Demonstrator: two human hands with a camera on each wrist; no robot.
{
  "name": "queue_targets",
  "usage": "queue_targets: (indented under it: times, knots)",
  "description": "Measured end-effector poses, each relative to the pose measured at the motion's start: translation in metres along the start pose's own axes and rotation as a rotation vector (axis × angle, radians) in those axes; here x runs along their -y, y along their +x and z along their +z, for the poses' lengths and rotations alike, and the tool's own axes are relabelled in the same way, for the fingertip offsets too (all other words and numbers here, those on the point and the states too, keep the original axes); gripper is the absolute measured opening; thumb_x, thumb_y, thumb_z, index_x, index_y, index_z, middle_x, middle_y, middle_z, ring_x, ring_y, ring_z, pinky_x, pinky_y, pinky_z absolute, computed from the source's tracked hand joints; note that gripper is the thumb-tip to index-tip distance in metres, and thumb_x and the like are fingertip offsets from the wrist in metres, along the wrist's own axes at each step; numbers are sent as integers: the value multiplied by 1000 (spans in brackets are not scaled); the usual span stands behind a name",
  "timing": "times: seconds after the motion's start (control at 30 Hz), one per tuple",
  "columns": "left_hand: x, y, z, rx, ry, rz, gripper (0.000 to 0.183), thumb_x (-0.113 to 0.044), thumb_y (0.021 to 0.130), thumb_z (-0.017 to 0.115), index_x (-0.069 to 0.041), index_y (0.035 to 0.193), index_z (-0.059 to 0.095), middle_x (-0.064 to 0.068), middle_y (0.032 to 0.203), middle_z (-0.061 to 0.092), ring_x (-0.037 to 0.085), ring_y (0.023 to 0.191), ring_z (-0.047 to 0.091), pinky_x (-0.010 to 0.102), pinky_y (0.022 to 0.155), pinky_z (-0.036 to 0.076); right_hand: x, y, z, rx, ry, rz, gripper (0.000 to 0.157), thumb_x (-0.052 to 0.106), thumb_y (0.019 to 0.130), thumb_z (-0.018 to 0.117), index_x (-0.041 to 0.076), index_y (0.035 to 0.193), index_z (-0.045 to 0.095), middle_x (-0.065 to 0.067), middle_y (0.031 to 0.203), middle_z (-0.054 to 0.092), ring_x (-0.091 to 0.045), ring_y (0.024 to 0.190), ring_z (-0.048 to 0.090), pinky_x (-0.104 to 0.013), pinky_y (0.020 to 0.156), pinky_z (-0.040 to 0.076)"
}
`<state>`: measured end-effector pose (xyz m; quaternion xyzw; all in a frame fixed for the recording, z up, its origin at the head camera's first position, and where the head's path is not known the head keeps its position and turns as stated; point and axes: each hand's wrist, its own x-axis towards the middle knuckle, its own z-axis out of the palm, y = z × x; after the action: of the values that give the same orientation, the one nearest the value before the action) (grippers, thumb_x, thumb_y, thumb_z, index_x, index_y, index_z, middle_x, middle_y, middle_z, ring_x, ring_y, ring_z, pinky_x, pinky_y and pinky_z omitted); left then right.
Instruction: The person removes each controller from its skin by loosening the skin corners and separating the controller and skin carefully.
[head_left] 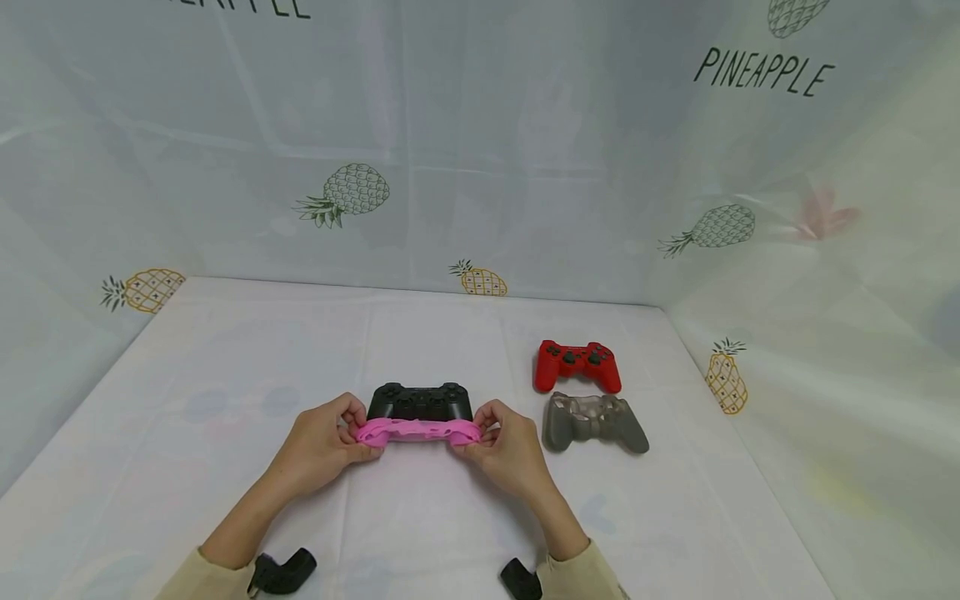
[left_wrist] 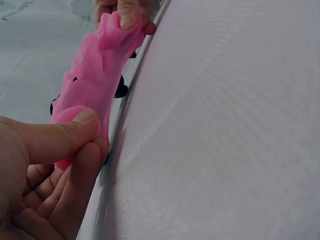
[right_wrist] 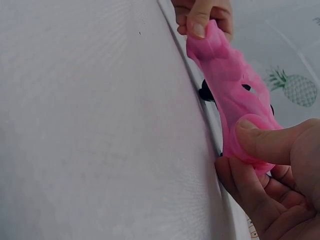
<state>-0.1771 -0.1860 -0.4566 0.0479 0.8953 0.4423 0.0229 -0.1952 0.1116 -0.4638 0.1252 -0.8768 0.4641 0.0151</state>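
Observation:
A soft pink silicone controller cover [head_left: 420, 430] is stretched between both hands, just in front of a black game controller [head_left: 420, 402]. My left hand [head_left: 322, 442] pinches its left end between thumb and fingers. At the other end my right hand [head_left: 510, 450] pinches it the same way. In the left wrist view the pink cover [left_wrist: 87, 75] looks thin and wrinkled, with the left thumb [left_wrist: 75, 127] pressed on it. Dark bits of the controller show behind the cover [right_wrist: 230, 75] in the right wrist view. Whether the cover touches the controller I cannot tell.
To the right lie a red game controller [head_left: 576, 365] and, nearer, a grey controller-shaped piece [head_left: 594, 421]. A white cloth covers the table [head_left: 225, 375]. Pineapple-printed curtains [head_left: 487, 125] stand behind it and at the sides. Black devices [head_left: 283, 572] are strapped at both wrists.

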Motion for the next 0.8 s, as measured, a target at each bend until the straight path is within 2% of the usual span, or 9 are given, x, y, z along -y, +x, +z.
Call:
queue_targets:
  times: [0.8]
  knots:
    - [1, 0, 1, 9, -14, -6, 45, -24, 77, 98, -14, 102, 61, 0, 82, 63, 14, 69, 58, 28, 64, 45, 0, 0, 1, -17, 3, 27, 38, 18, 78, 97, 14, 90, 62, 4, 83, 64, -7, 73, 65, -22, 69, 53]
